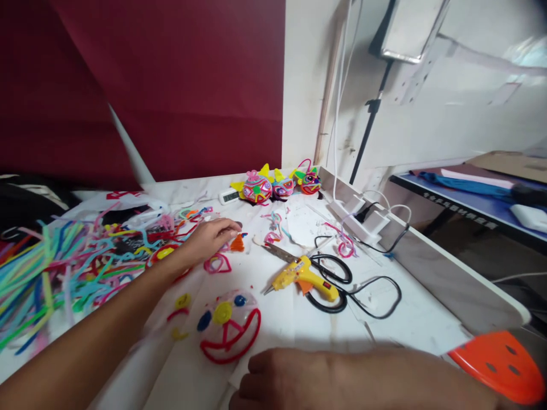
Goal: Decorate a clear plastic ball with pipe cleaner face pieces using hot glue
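My left hand (pixel 211 236) reaches out palm down over the white table (pixel 290 319), fingers stretched forward and holding nothing. Its fingertips are just left of a small orange pipe-cleaner piece (pixel 237 244), with a pink loop (pixel 217 263) below the hand. My right hand (pixel 273 378) rests at the near edge with its fingers curled under; what they hold, if anything, is hidden. Just above it lies a clear dome (pixel 228 327) with a red pipe-cleaner mouth and yellow and blue spirals.
A big pile of coloured pipe cleaners (pixel 64 262) covers the left side. A yellow glue gun (pixel 301 279) and black-handled scissors (pixel 329 279) lie mid-table. Three decorated balls (pixel 257 188) and a power strip (pixel 363 219) sit at the back. An orange stool (pixel 499 364) stands right.
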`<act>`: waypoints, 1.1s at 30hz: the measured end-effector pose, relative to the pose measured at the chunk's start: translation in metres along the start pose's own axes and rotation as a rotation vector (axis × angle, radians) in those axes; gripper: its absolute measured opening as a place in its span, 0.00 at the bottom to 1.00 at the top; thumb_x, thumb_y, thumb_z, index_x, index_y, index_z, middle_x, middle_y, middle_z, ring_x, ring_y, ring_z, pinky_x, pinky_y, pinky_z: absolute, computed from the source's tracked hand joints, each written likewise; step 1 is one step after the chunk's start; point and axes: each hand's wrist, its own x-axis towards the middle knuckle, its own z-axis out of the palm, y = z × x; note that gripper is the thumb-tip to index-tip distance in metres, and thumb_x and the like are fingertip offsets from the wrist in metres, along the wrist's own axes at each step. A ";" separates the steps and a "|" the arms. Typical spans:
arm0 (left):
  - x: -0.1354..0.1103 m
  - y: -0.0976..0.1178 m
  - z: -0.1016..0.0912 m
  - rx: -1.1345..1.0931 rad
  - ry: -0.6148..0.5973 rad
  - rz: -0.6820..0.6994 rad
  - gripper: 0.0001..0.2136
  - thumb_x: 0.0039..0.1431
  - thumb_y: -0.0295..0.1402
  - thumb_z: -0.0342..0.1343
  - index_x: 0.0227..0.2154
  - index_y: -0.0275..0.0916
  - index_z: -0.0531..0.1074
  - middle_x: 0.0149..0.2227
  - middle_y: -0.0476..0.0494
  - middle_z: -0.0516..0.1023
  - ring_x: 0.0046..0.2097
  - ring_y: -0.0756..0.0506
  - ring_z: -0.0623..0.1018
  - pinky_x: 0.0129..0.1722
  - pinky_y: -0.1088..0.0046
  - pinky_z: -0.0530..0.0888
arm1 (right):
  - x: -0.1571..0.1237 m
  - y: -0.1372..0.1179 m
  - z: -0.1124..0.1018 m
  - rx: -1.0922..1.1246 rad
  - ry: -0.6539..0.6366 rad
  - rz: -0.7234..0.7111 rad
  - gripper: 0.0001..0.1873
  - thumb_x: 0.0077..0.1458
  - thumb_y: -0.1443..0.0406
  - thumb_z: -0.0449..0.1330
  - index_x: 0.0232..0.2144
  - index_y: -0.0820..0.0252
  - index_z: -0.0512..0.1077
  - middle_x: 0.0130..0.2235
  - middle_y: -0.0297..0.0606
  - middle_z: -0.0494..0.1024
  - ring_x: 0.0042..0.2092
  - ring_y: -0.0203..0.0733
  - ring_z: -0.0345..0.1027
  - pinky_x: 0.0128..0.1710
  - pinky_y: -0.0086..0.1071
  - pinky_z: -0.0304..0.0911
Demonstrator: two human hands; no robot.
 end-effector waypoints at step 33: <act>-0.169 -0.005 0.079 -0.009 0.012 -0.061 0.49 0.37 0.53 0.66 0.63 0.49 0.53 0.62 0.36 0.65 0.60 0.30 0.67 0.58 0.52 0.66 | 0.014 0.001 0.008 -0.135 0.305 -0.041 0.07 0.54 0.72 0.57 0.27 0.68 0.74 0.20 0.30 0.64 0.20 0.33 0.56 0.19 0.31 0.48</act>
